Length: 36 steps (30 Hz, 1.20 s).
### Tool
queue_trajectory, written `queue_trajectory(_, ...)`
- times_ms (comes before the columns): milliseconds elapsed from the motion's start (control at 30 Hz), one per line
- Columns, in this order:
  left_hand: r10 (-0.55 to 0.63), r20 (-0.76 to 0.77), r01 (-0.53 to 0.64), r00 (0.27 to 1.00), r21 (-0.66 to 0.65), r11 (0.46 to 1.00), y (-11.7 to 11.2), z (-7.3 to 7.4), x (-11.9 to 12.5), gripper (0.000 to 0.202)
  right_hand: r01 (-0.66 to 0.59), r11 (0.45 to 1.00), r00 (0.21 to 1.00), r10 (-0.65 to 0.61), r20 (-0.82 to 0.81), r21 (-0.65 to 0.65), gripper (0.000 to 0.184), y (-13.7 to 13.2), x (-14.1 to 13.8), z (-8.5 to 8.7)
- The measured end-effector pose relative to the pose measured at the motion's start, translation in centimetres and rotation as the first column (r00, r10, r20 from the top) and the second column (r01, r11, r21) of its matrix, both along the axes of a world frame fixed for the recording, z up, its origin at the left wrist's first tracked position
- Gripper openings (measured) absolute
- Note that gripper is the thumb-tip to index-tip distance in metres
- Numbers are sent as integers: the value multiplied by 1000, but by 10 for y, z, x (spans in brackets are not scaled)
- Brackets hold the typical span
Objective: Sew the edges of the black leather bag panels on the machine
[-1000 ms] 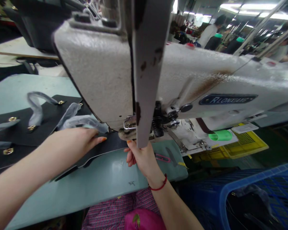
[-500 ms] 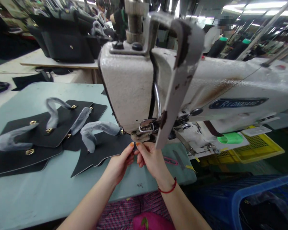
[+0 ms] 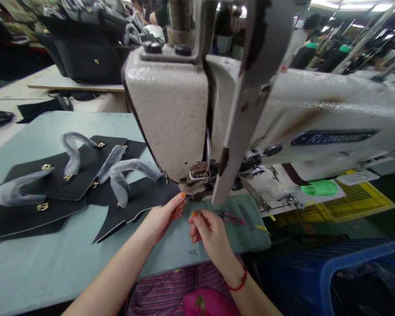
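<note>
Under the head of a white sewing machine [image 3: 167, 105] lies the corner of a black bag panel [image 3: 148, 195] with a plastic-wrapped handle [image 3: 131, 169]. My left hand [image 3: 163, 219] pinches the panel's edge beside the presser area, thumb on top. My right hand [image 3: 209, 228], with a red cord at the wrist, is apart from the panel, a little to the right and nearer my body. Its thumb and index finger press together; anything between them is too small to make out. Pink-handled thread snips [image 3: 233, 218] lie just right of my right hand.
Several more black panels [image 3: 66, 175] with wrapped handles and gold rings overlap on the left of the table [image 3: 69, 263]. A black bag [image 3: 88, 57] stands behind. To the right are a yellow crate [image 3: 362, 204] and, lower, a blue basket [image 3: 325, 267].
My right hand has let go of the panel's edge and drawn back toward my body. My left hand stays on the panel. The view has shifted closer to the machine.
</note>
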<state>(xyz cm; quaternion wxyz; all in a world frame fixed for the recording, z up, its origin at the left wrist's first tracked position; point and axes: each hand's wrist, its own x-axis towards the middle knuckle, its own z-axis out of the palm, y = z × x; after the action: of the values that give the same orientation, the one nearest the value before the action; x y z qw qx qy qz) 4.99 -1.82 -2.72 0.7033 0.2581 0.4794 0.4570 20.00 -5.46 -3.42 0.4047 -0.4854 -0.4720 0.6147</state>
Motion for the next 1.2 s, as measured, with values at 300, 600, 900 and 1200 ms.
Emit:
queue_trajectory(300,9,159,-26,987,107,994,11,-3,1,37,-46,993,991,59,121,-107,36,-25,5,-44)
queue_trajectory(600,272,201,-285,941,41,958,-2,-2,31,38,-86,993,981,98,168,-80,31,-27,6,-55)
queue_trajectory(900,573,141,-575,807,-30,818,-6,11,67,39,220,964,959,-241,146,147,32,-23,0,-27)
queue_trajectory(1200,195,-201,-175,960,113,978,-55,67,12,25,147,989,975,-147,-164,-11,43,1,-31,6)
